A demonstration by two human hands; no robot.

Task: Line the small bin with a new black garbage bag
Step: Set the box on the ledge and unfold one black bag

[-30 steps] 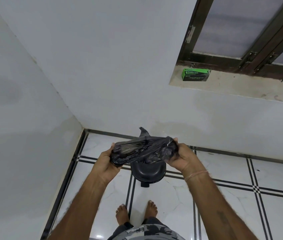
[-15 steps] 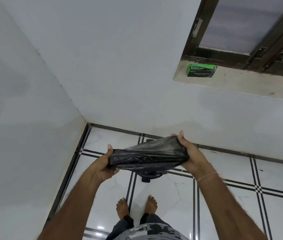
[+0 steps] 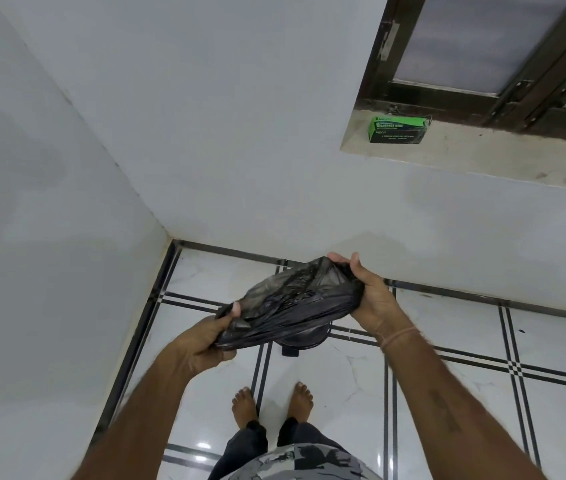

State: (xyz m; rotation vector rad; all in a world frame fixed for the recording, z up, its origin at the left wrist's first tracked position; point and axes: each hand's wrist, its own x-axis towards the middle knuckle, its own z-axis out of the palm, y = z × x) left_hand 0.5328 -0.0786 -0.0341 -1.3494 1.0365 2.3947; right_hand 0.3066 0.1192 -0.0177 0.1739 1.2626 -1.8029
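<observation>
Black garbage bag [image 3: 292,304] bunched between left hand [image 3: 202,344] and right hand [image 3: 371,303], both clamped on it

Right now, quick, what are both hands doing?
Left hand: closed, gripping the near end of the black garbage bag.
Right hand: closed, gripping the far end of the same bag.

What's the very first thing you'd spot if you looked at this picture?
A crumpled black garbage bag in the middle, gripped at its ends by the left hand and right hand. Then the bright green box on the window ledge, upper right.
</observation>
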